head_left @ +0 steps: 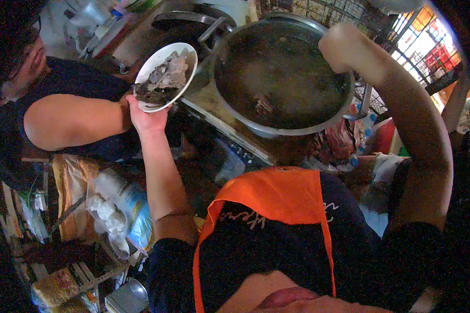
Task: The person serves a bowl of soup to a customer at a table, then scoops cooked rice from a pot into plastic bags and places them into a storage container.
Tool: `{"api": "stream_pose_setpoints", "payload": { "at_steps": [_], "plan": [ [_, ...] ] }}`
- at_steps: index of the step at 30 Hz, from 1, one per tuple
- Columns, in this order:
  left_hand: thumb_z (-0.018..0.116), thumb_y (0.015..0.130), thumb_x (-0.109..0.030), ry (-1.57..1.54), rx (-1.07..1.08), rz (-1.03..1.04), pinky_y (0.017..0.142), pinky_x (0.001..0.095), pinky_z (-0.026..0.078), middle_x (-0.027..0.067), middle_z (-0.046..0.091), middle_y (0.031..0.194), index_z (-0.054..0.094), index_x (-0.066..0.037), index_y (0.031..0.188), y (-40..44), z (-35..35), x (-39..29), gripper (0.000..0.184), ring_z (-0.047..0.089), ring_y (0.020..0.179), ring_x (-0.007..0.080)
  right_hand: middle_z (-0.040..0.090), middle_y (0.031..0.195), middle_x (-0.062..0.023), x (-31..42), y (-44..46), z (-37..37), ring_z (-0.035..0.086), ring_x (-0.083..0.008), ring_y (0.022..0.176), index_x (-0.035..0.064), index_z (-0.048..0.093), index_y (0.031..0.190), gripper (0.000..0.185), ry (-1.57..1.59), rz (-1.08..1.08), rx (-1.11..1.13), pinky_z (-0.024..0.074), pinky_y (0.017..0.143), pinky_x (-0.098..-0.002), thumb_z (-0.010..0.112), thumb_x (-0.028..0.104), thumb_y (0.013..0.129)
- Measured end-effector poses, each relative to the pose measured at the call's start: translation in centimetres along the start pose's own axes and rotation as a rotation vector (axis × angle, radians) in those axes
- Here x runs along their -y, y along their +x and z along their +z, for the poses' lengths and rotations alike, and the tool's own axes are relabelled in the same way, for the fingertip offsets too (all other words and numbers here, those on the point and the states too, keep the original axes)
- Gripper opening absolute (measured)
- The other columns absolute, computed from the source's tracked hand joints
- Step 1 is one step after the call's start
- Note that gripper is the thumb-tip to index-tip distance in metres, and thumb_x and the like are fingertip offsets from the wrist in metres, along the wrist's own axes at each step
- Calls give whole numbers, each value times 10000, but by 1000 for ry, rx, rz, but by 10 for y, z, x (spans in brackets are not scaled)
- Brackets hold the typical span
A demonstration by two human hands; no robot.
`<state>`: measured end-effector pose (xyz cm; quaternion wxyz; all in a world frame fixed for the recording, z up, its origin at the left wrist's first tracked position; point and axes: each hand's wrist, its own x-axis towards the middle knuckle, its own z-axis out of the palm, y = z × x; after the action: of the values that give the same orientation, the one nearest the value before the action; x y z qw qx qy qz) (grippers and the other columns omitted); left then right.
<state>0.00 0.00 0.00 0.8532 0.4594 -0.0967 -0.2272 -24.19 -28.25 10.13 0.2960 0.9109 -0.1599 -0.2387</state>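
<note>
In the head view, my left hand (pixel 149 116) grips the lower edge of a white oval plate (pixel 147 68). The plate is tilted and carries greyish-brown pieces of cooked meat (pixel 171 73). Above the right rim of a large metal pot (pixel 284 129), my right hand (pixel 343 48) is closed in a fist; whatever it may hold is hidden and blurred. Dark broth (pixel 292 62) fills the pot, and a chunk of meat (pixel 262 104) shows at its surface near the front.
Another person's forearm (pixel 78 117) reaches toward the plate from the left, its hand mostly hidden. Behind the plate is a second dark pot (pixel 188 21). Raw-looking red meat in plastic (pixel 339 141) lies right of the big pot. Plastic bags (pixel 115 208) hang low left.
</note>
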Motion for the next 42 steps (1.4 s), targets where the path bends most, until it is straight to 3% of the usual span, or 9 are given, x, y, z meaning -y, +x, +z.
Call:
{"api": "stream_pose_setpoints", "payload": {
  "at_steps": [6,12,18,21,26,30,32,39,42],
  "plan": [
    [156,853,-500,-102,0,-20,896,530,292,110,361,1253,334,-108,1230,-3,10,5,573,336,1143,329,612,709,-51,-11,8,-16,596,-215,661,123,643,676,120,-129,-3,121,473,556,-335,589,160,575],
    [219,863,-467,-136,81,-68,917,463,307,120,403,1215,370,-62,1196,6,-10,2,546,372,1117,306,573,956,-72,3,22,-54,553,-198,866,208,634,888,225,-72,66,274,448,677,-360,592,217,667],
    [299,860,-439,-73,76,-147,906,448,326,138,440,1176,394,-37,1172,5,-10,-8,517,407,1082,306,572,935,-88,8,77,-54,547,-242,829,132,644,818,193,-136,61,725,432,691,-371,592,206,648],
    [309,860,-431,-56,99,-134,905,445,329,141,449,1167,400,-35,1166,12,-17,-8,509,420,1070,308,569,931,-108,6,101,-45,547,-265,793,79,633,822,228,-88,273,1186,420,702,-397,593,218,645],
    [326,860,-402,-55,84,-151,913,448,321,148,438,1177,393,-32,1170,21,-25,-7,488,410,1081,310,570,894,-130,-3,60,-62,543,-269,765,85,634,819,207,-262,-160,736,420,670,-393,571,214,670],
    [332,858,-400,-58,90,-146,925,453,302,145,421,1194,382,-31,1184,16,-14,-10,495,379,1110,312,588,845,-94,-6,36,-69,547,-236,762,112,642,827,196,-302,-138,513,426,630,-347,565,218,681],
    [339,853,-409,-72,96,-169,922,452,307,144,422,1194,382,-31,1184,17,-21,-8,505,383,1106,311,594,801,-59,-3,39,-63,550,-195,767,110,646,826,209,-66,63,97,421,588,-322,567,229,673],
    [357,844,-435,-35,76,-161,892,440,341,140,436,1176,391,-19,1172,1,-12,-4,531,417,1071,301,598,768,-76,33,-16,-69,568,-218,687,104,637,796,210,-284,72,-142,422,549,-357,559,227,645],
    [346,850,-433,-34,58,-137,890,433,343,143,442,1166,392,-16,1167,1,-12,0,526,422,1064,297,597,651,-95,51,18,-44,574,-225,554,94,634,694,157,-276,196,-90,357,408,-349,612,171,559]
  ]
}}
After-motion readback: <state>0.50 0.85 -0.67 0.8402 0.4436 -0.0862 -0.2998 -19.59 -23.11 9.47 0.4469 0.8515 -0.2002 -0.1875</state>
